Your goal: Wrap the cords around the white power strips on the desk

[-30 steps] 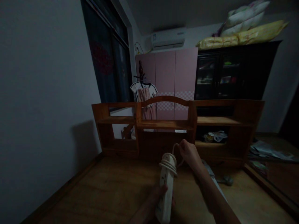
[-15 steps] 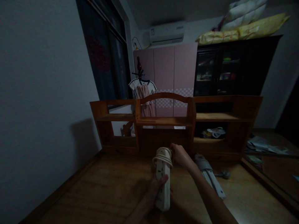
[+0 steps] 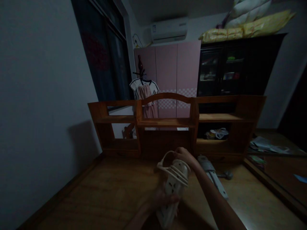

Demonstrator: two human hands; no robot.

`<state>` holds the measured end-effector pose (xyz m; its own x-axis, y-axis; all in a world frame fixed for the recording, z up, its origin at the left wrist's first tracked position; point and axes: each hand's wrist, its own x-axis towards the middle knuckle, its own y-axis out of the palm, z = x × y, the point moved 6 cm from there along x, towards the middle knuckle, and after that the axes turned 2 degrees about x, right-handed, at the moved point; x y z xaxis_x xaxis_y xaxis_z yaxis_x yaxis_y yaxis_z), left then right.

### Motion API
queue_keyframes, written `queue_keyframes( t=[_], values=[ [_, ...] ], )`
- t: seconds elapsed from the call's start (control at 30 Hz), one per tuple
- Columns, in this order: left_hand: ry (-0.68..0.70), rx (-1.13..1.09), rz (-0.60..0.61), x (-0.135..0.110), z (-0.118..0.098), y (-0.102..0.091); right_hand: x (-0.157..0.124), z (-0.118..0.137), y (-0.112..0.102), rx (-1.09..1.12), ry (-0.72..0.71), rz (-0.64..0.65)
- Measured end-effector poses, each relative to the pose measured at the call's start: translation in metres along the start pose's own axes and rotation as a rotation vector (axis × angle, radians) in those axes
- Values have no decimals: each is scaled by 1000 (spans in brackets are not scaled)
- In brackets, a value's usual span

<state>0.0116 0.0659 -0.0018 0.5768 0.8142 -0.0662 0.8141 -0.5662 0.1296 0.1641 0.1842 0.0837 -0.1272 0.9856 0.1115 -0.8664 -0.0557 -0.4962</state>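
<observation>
A white power strip [image 3: 170, 186] is held tilted over the wooden surface, its sockets facing up. My left hand [image 3: 162, 198] grips its lower part, thumb across the front. White cord [image 3: 165, 170] is wound several times round the upper end, and a loose loop stands out to the upper left. At the top, the closed fingers of my right hand [image 3: 183, 155] pinch the cord; the fingertips are partly hidden. To the right lies a second power strip [image 3: 217, 183] with grey cord wrapped round it and its plug [image 3: 227, 174] beside it.
A low wooden shelf unit [image 3: 168, 122] spans the far edge of the wooden surface [image 3: 107, 188]. The right compartment holds a plastic bag [image 3: 222, 133]. A wall [image 3: 43, 111] borders the left side; papers [image 3: 267, 145] lie beyond the right edge.
The power strip has tipped, its upper end swinging to the right. A loop of cord now sticks out from the coil at upper left. My right hand keeps its pinch near the top.
</observation>
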Motion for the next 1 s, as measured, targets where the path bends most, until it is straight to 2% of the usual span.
queue_keyframes(
  t=[0.1,0.13,0.2,0.27,0.37,0.47,0.57,0.7,0.9,1.0],
  values=[
    [-114,338,25,2,9,-6,5,-5,-12,183,20,-32],
    [-132,390,48,3,11,-6,7,-7,-16,244,23,-42],
    [-133,343,105,7,12,-1,9,-9,-23,359,21,-67],
    [-127,212,85,13,13,1,11,-10,-29,450,12,-94],
    [-165,22,-151,19,18,-9,13,-9,-35,523,0,-135],
    [-117,-98,-384,23,19,-26,14,-8,-36,527,-3,-169],
    [-53,-161,-524,24,16,-39,16,-9,-34,491,-2,-191],
    [-54,-271,-711,17,15,-50,19,-17,-29,400,17,-204],
    [104,-219,-868,5,-1,-63,20,-31,-20,220,51,-143],
    [170,-194,-890,4,-7,-67,15,-31,-17,102,48,-120]
  ],
)
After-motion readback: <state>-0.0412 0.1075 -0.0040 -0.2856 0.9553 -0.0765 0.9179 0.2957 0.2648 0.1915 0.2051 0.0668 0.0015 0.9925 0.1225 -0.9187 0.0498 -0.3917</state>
